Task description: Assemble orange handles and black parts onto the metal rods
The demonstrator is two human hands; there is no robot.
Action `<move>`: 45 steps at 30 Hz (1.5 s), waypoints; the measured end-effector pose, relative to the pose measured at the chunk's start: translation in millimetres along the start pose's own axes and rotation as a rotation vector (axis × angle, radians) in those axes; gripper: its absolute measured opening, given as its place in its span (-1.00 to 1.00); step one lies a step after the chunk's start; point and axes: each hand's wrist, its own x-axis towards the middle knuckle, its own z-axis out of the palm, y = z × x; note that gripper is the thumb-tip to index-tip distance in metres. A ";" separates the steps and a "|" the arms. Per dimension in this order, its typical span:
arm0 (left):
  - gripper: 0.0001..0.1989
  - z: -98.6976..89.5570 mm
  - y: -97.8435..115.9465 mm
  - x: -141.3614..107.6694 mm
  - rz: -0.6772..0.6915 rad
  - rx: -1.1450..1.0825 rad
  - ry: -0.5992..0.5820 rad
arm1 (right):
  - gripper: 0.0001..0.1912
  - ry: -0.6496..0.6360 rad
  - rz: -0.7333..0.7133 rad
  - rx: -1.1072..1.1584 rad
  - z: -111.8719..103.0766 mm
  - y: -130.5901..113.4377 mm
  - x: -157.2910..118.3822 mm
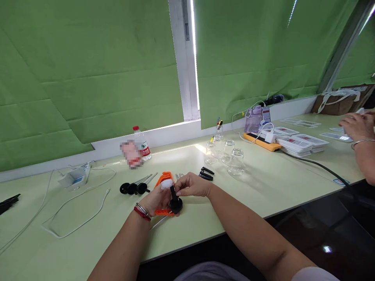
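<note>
Bare forearms [246,214] reach over the pale-green tabletop [190,226]: my left hand [156,199] cradles the round-ended black plastic piece [175,205] against an orange plastic frame [164,212], presumably to steady it, while my right hand [193,185] pinches its stem [172,192], likely for finer control.

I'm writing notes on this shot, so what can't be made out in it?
In the head view:
Orange piece: partly covered by the left hand.
Pink item: blurred by pixelation.
Black strips: cut off by the left edge.
Bottle label: print too small to read.
</note>
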 end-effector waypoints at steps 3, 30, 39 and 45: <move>-0.55 -2.4 -1.1 0.4 -0.017 0.018 -0.005 | -0.73 -0.007 0.013 0.028 1.2 -0.6 -0.1; -0.46 -3.3 -1.6 -0.5 0.008 0.026 0.014 | -0.77 -0.028 -0.061 -0.045 -6.0 3.4 -0.2; -0.50 6.9 2.6 -4.4 0.119 -0.048 0.127 | -0.74 0.119 -0.158 -0.020 -0.8 0.4 2.5; -0.48 24.7 10.2 -8.2 0.461 -0.119 0.305 | -0.80 0.469 -0.263 -0.080 -5.6 -1.4 4.1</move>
